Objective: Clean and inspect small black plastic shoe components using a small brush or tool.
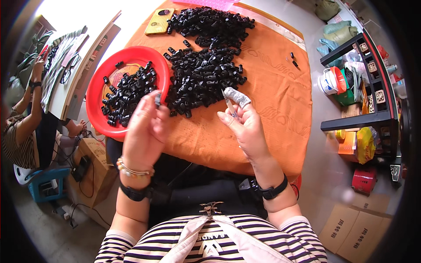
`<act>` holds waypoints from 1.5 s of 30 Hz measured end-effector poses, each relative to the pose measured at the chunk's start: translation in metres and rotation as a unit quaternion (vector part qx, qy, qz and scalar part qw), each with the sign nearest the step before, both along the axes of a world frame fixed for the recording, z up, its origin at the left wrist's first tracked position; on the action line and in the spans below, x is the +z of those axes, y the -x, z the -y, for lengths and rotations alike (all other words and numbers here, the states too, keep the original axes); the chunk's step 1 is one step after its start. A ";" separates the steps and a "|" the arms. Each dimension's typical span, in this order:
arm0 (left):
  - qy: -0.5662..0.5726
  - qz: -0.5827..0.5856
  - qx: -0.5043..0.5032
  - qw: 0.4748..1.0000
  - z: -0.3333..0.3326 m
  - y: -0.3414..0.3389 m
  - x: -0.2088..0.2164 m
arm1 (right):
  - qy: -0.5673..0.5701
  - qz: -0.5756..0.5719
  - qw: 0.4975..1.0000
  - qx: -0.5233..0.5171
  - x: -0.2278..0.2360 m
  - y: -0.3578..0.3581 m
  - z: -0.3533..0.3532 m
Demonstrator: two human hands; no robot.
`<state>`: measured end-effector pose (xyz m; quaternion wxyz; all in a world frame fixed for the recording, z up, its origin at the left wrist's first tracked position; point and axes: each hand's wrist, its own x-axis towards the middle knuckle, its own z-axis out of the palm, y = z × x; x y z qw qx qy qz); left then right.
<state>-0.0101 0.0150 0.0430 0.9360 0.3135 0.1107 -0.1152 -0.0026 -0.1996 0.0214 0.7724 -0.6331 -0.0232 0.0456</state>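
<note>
My left hand [148,127] is raised over the near edge of a round red tray [93,94], its fingers pinched on a small black plastic part [158,98]. The hand is slightly blurred. Between thumb and fingers, my right hand [245,129] grips a small knife [230,105] with a pale handle, its thin tip pointing up and away. A grey knitted cover [237,96] wraps one of its fingers. Many small black cylindrical parts [136,85] lie in the tray. A heap of the same black parts [204,79] sits just beyond my hands, between the tray and the knife.
Another black heap [212,24] lies farther back, beside a yellow box [158,22] on the orange tablecloth [272,79]. Two loose pieces [294,64] are at the right. A black shelf [372,115] and flattened cardboard [357,230] stand right; another person [26,131] works left.
</note>
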 end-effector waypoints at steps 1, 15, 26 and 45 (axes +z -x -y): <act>0.004 -0.030 0.059 0.998 -0.005 -0.004 0.008 | 0.033 0.000 0.999 -0.010 -0.004 0.001 0.007; 0.031 0.055 0.026 0.998 -0.025 0.003 -0.011 | 0.226 0.090 0.969 -0.038 -0.011 -0.015 0.007; 0.018 -0.056 -0.114 0.992 0.029 0.024 -0.035 | 0.519 0.123 0.845 -0.048 -0.012 -0.036 -0.025; -0.030 0.013 -0.142 0.989 0.034 0.019 -0.037 | -0.011 -0.024 0.985 0.170 0.003 -0.012 -0.012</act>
